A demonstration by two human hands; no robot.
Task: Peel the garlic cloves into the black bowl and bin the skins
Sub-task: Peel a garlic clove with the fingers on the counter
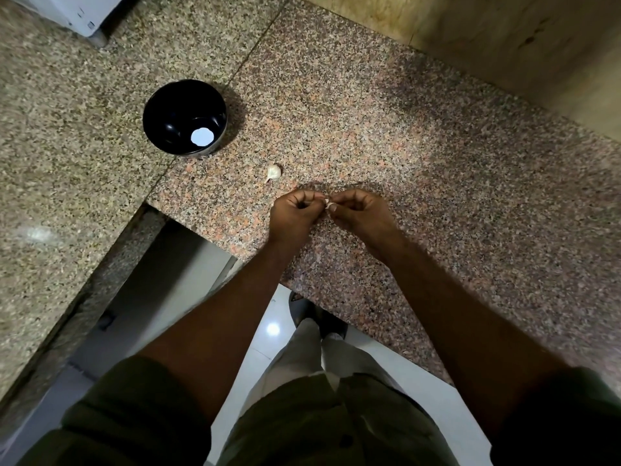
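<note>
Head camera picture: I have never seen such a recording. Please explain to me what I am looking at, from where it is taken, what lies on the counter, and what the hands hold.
There is no machine here. A person wears a camera on the head, so this one picture looks down along the person's own arms.

The left hand and the right hand meet over a speckled stone counter. Together they pinch a small pale garlic clove, mostly hidden by the fingers, so I cannot tell how much is peeled.

On the counter, apart from the hands, lies a second garlic clove, unpeeled as far as I can tell. Further left stands a black bowl; the white spot inside looks like a reflected lamp, not garlic. No bin shows.
</note>
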